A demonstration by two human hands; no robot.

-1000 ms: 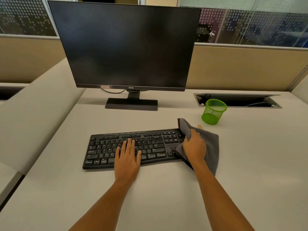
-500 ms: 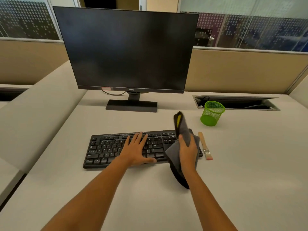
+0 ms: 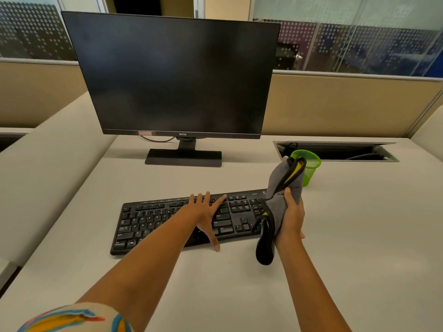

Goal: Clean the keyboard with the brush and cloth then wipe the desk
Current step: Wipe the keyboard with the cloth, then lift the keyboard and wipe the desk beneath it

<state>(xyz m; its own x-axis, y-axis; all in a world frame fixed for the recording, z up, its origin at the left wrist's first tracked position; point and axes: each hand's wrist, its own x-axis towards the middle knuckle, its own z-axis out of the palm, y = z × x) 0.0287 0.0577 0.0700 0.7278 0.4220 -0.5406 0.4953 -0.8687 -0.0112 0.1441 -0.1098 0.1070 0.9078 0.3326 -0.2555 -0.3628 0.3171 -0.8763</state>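
Note:
A black keyboard [image 3: 153, 219] lies across the middle of the pale desk [image 3: 359, 236]. My left hand [image 3: 205, 212] rests flat on its right half with the fingers spread. My right hand [image 3: 290, 216] is closed around a grey cloth [image 3: 278, 188] with a black and yellow edge, held bunched and lifted above the keyboard's right end. The cloth's lower end hangs just over the desk. The brush is hidden behind the cloth and my right hand.
A dark monitor [image 3: 172, 75] on its stand [image 3: 183, 158] is behind the keyboard. A green mesh cup [image 3: 311, 166] stands to the right rear, in front of an open cable slot [image 3: 347, 152]. Beige partitions run along the back.
My right hand lifted the cloth off the keyboard's right end and raised it higher, bunched upright. My left hand slid rightward along the keys. The brush, seen half a second ago, is now covered.

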